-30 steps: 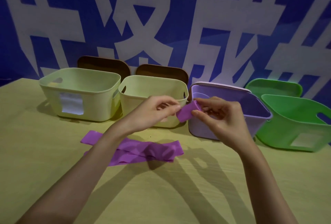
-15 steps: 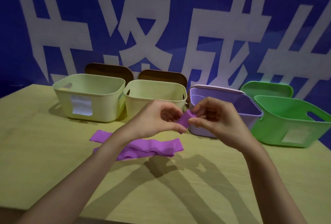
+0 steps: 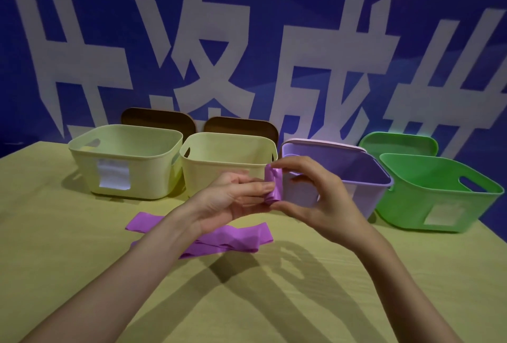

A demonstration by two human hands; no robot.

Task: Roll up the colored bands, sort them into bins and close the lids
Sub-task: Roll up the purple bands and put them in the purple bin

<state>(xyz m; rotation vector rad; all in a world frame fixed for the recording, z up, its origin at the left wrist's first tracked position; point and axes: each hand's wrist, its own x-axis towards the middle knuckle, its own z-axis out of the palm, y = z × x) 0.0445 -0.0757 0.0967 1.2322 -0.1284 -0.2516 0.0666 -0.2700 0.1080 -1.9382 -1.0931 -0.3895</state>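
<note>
1. Head view: a small, smooth rolled purple rubber band point(image 3: 273, 187) stands upright in the air, in front of the lilac plastic bin point(image 3: 354, 191).
2. Left hand point(image 3: 233, 200) grips the roll's side with curled fingers; right hand point(image 3: 315, 194) pinches it top and bottom between forefinger and thumb.
3. Flat, wavy purple bands point(image 3: 227, 239) lie on the yellow-green table point(image 3: 82, 246), before a blue wall with white characters point(image 3: 219, 68).
4. Two pale yellow bins point(image 3: 126, 161), point(image 3: 227, 167) and a green bin point(image 3: 439, 194) stand open, lids propped behind.
</note>
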